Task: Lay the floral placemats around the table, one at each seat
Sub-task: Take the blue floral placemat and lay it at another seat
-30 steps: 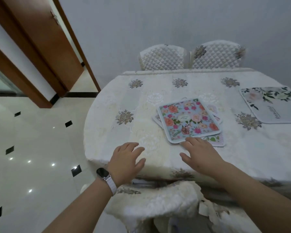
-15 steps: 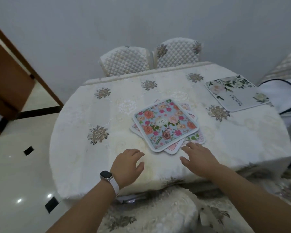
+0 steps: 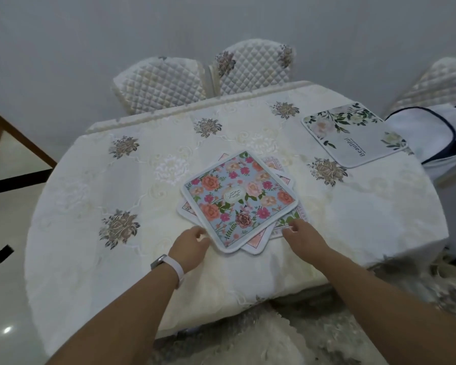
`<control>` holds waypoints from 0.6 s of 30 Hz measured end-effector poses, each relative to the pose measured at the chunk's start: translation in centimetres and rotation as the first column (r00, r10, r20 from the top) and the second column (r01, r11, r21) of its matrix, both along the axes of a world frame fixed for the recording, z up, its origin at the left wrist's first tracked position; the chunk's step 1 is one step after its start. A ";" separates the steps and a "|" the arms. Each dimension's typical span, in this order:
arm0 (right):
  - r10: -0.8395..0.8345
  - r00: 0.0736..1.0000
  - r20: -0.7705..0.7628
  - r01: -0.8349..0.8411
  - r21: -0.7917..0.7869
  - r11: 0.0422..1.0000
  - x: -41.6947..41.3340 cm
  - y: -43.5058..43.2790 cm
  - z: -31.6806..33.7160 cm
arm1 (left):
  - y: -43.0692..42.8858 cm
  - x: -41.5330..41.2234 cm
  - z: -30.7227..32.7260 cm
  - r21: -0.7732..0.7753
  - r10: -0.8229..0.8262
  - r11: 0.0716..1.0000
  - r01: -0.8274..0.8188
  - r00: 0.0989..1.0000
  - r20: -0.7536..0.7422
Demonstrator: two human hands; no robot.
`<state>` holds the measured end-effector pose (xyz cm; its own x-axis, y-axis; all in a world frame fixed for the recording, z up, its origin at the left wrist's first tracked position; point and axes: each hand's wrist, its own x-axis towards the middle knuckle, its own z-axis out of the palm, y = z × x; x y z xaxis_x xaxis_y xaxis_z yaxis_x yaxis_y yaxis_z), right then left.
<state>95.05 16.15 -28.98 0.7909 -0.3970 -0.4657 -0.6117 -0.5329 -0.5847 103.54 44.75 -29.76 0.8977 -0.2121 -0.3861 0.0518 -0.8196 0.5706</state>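
Observation:
A stack of floral placemats lies in the middle of the table, the top one blue with pink and orange roses. Corners of other mats stick out beneath it. My left hand, with a watch on the wrist, touches the stack's near left edge, fingers curled. My right hand rests on the near right corners of the lower mats. Whether either hand has pinched a mat is not visible. One grey-white floral placemat lies flat at the far right seat.
The table wears a cream embroidered cloth. Two quilted chair backs stand at the far side, a third chair at the right with a white cloth draped over it. A covered chair is just below me. Tiled floor at left.
The view has swung right and nearer. Both hands slid forward from the bare cloth to the near edges of the stack, and their fingers curled.

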 end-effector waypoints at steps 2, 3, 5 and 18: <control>-0.131 0.991 0.034 0.125 0.131 0.983 1.1 0.5 -1.0 | -1.0 3.0 -0.1 -0.010 0.007 1.000 -0.007 1.000 0.028; -0.183 0.982 0.047 0.171 0.192 0.966 1.5 0.9 -1.4 | -1.5 4.6 -0.2 -0.015 0.005 1.000 -0.005 0.999 0.038; -0.301 0.951 0.066 0.264 0.333 0.905 2.3 1.5 -2.5 | -2.8 7.9 -0.5 0.022 -0.039 0.999 0.037 0.996 0.076; -0.563 0.825 0.055 0.422 0.604 0.677 4.0 3.8 -4.5 | -8.5 21.9 -3.8 0.337 -0.371 0.896 0.289 0.904 0.212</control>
